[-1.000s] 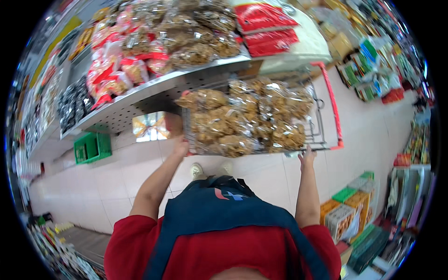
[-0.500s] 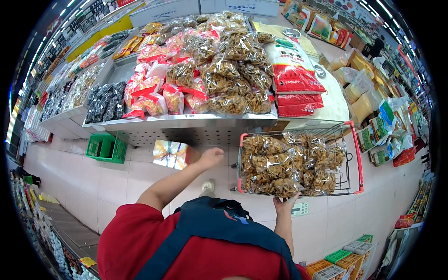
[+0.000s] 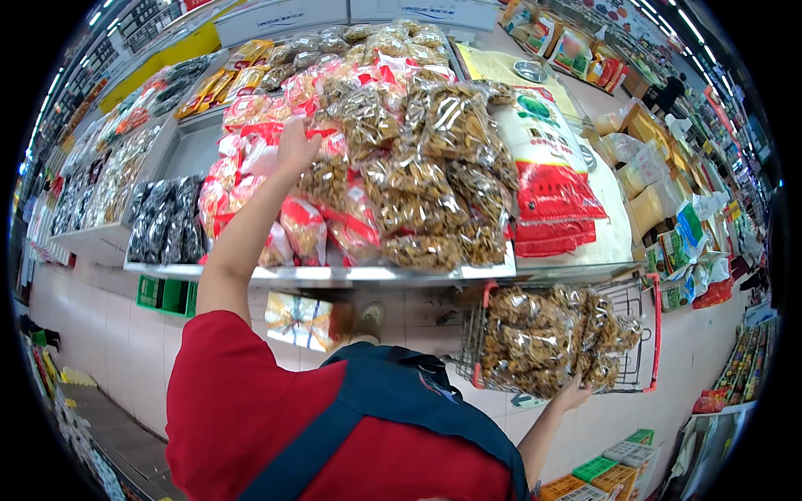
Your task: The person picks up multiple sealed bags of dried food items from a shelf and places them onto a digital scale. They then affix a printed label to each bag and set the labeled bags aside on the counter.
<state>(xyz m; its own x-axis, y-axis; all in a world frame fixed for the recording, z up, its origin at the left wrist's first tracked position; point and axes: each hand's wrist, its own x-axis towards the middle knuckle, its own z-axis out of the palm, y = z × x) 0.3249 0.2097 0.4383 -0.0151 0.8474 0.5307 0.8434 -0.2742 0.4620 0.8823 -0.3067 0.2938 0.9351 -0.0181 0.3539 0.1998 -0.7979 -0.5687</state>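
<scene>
My left hand (image 3: 296, 146) is stretched out over the display and rests among red-and-white plastic bags of pale dried food (image 3: 302, 224). Its fingers point away from me and are partly hidden, so their grip does not show. To my right, my right hand (image 3: 573, 394) is closed at the near side rim of a shopping cart (image 3: 654, 334) with red corners and a red handle. Clear bags of brown, crinkled dried food (image 3: 535, 338) fill the cart. More such clear bags (image 3: 418, 179) are heaped high in the middle of the display.
A metal display counter (image 3: 334, 273) spans the front. Red-and-white sacks (image 3: 551, 175) lie to its right, dark packets (image 3: 167, 221) to its left. Below stand a green crate (image 3: 167, 295) and a patterned box (image 3: 298, 320). Stacked crates (image 3: 597, 469) stand behind at right.
My left hand has gone from above the floor, near the patterned box, forward onto the bags. I have leaned closer to the display. My right hand stays at the cart's near side.
</scene>
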